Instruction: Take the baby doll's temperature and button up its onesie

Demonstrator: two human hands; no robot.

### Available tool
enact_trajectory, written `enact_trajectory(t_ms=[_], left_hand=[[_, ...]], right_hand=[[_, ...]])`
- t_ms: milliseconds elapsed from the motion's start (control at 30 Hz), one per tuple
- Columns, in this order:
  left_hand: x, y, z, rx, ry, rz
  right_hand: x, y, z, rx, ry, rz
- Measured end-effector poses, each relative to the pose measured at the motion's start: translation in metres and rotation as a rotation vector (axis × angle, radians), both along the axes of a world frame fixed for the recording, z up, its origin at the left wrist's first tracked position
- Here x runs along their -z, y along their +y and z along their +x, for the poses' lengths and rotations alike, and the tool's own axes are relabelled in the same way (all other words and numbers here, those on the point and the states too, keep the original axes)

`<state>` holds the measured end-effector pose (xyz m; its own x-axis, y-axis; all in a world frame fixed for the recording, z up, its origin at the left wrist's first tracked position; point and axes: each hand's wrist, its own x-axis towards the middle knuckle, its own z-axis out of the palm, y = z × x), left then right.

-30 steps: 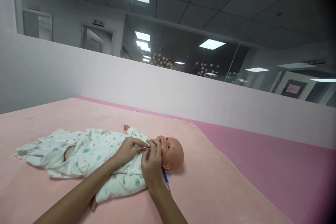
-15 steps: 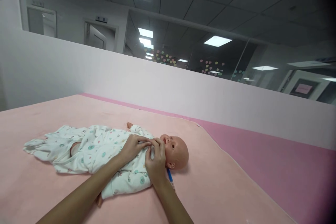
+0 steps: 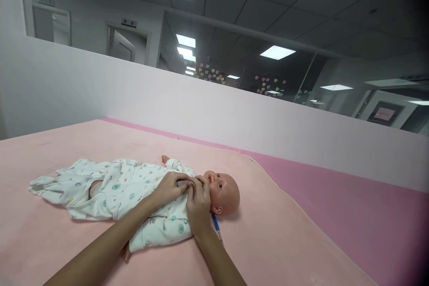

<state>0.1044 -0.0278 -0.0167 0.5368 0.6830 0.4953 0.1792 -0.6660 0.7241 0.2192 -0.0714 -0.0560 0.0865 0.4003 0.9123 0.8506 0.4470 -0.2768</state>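
Observation:
A baby doll (image 3: pixel 227 193) lies on its back, its bald head to the right. It wears a white baby outfit (image 3: pixel 130 194) printed with small coloured animals and dots, and part of one leg shows through an opening. At the upper chest, just below the chin, my left hand (image 3: pixel 170 187) has its fingers closed on the outfit's edge. My right hand (image 3: pixel 198 205) pinches the same edge beside the neck, fingers curled. The fingertips nearly meet, with a fold of white cloth between them; what lies under them is hidden.
Under the doll spreads a pink padded mat (image 3: pixel 278 241) with a raised seam along its far side. A thin blue-and-white item (image 3: pixel 216 224) sticks out behind the right wrist, near the doll's head. A white wall (image 3: pixel 187 107) with glass above it stands behind.
My fingertips have shifted slightly at the doll's neckline, and more of the white cloth fold shows between them. The doll stays in place.

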Motion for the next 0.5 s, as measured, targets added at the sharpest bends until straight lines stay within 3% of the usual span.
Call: enact_trajectory(t_ms=[233,500], left_hand=[[0.0016,-0.0002,0.0009,-0.013,0.000,-0.003],[-0.0002,-0.0025,0.0006,-0.005,-0.058,-0.008]], right_hand=[[0.0009,-0.0006,0.0006,0.032,-0.026,-0.020],[0.0005,-0.0005,-0.0001,0.001,-0.067,0.086]])
